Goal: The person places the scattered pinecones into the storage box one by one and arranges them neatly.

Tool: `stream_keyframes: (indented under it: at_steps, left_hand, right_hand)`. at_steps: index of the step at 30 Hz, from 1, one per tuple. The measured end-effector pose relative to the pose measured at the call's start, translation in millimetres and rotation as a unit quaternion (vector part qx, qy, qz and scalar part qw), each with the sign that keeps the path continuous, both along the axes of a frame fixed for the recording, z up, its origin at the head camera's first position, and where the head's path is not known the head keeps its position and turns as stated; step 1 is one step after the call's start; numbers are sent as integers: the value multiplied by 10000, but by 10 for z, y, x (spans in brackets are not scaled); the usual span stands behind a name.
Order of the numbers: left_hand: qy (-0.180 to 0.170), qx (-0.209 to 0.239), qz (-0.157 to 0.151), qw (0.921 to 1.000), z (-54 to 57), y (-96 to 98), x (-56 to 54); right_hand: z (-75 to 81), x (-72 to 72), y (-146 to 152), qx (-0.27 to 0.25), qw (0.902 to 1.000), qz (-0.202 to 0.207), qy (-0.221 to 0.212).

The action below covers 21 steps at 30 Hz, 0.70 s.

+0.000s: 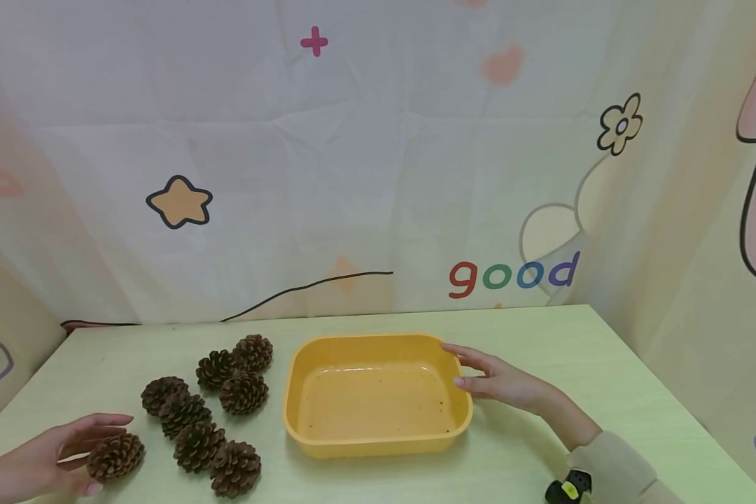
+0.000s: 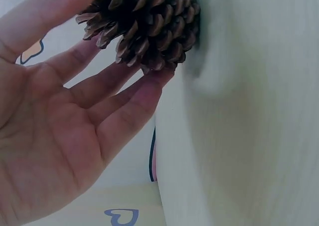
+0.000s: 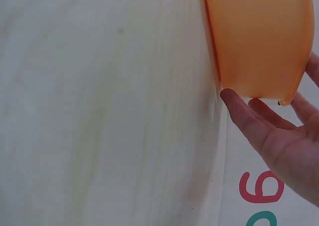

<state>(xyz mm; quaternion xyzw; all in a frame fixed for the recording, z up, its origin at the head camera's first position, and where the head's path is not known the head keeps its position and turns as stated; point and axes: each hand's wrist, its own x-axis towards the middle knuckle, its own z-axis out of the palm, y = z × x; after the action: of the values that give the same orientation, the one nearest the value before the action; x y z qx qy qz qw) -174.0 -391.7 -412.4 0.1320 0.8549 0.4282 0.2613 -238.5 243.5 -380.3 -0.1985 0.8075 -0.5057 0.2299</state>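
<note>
Beside the leftmost pine cone, my left hand has its thumb on the near side and its fingers reaching past the far side. In the left wrist view that brown pine cone rests against the table, with fingertips at its lower scales. My right hand touches the right end of a yellow plastic tub, fingers spread along the rim and outer wall. The right wrist view shows the tub's outer wall with fingertips against it. The tub stands flat.
Several more pine cones lie between the left hand and the tub, among them a near one and a far one. They stand on a pale green table. A printed cloth hangs behind and at both sides.
</note>
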Motion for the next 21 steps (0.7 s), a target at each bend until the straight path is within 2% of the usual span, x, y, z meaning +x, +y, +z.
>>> stream_keyframes:
  at_steps: [3, 4, 6, 10, 11, 13, 16, 21]
  left_hand:
    - [189, -287, -122, 9993, 71, 90, 23]
    - [243, -315, -147, 9991, 52, 86, 10]
    - [351, -409, -222, 9983, 93, 136, 19]
    - [512, -478, -346, 9969, 122, 164, 8]
    - [617, -540, -414, 9958, 172, 201, 27]
    - [691, -483, -484, 9953, 173, 197, 23]
    - [690, -463, -451, 9955, 166, 191, 22]
    - [644, -561, -154, 9962, 169, 206, 36]
  right_hand:
    - [2, 2, -1, 36, 10000, -27, -37]
    - [4, 4, -1, 39, 10000, -34, -48]
    - [3, 5, -1, 38, 10000, -41, -67]
    - [-3, 1, -1, 15, 9999, -69, -113]
    - [-5, 0, -2, 14, 9999, -81, -123]
    - [-4, 2, -5, 25, 9999, -102, -134]
    - [5, 9, -13, 21, 9998, -105, -137]
    - [26, 22, -15, 13, 9999, -104, -117]
